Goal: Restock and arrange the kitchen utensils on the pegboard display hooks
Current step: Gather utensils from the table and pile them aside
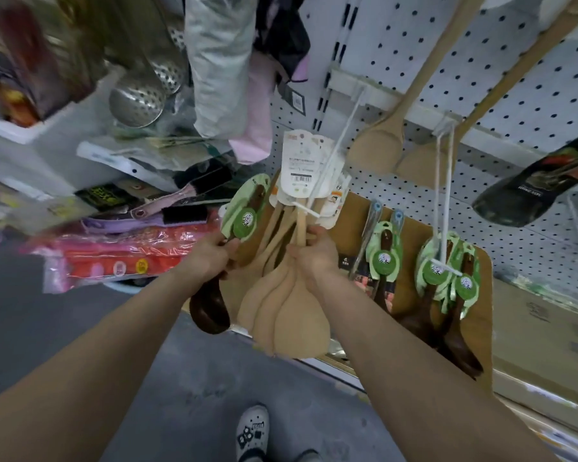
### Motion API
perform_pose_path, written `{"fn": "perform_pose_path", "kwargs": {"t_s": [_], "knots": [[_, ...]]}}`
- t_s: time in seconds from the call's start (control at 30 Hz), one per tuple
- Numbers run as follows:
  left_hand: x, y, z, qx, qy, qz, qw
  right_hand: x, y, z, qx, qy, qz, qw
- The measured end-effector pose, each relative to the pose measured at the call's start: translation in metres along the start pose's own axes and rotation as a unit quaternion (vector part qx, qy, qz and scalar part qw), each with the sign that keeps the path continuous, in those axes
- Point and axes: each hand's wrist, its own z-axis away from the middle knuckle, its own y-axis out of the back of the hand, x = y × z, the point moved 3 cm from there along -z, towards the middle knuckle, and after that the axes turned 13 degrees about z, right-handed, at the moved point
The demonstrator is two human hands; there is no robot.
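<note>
L hand (211, 258) grip was curled round dark spoon (211, 310); R hand (314, 258) grip pinched pale spatulas (291, 315) by handles (tags near white hook (344, 128)).

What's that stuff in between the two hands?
In the head view, pale wooden spatulas hang between the left hand, which holds a dark wooden spoon, and the right hand, which grips their handles.

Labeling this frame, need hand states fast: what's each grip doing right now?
Left hand: closed around the dark wooden spoon.
Right hand: closed around the handles of the pale wooden spatulas.
</note>
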Motion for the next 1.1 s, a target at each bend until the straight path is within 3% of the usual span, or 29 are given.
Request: {"fn": "perform_pose_path", "kwargs": {"t_s": [0.13,0.23,0.47,0.7,0.87,1.0,1.1], "knots": [[0.009,0.009,-0.004,0.002,-0.006,-0.048,0.999,-0.010,0.000,-0.012,0.052,-0.024,0.032,0.998],[0.009,0.008,-0.008,-0.001,0.008,-0.032,0.999,-0.009,-0.002,-0.016,0.034,-0.037,0.098,0.994],[0.007,-0.013,-0.007,-0.017,0.056,0.144,0.988,-0.009,0.009,-0.008,0.019,-0.025,0.105,0.994],[0.034,-0.064,0.003,-0.045,0.117,0.323,0.938,-0.010,0.038,0.011,0.050,0.044,0.121,0.990],[0.045,-0.122,0.012,-0.047,0.073,0.355,0.931,0.010,0.062,0.034,-0.147,0.040,0.089,0.984],[0.037,-0.179,0.026,-0.065,0.054,0.317,0.945,0.049,0.111,0.041,-0.143,0.033,0.023,0.989],[0.019,-0.225,0.038,-0.118,0.002,0.161,0.980,0.086,0.158,0.045,-0.097,-0.003,-0.019,0.995]]}}
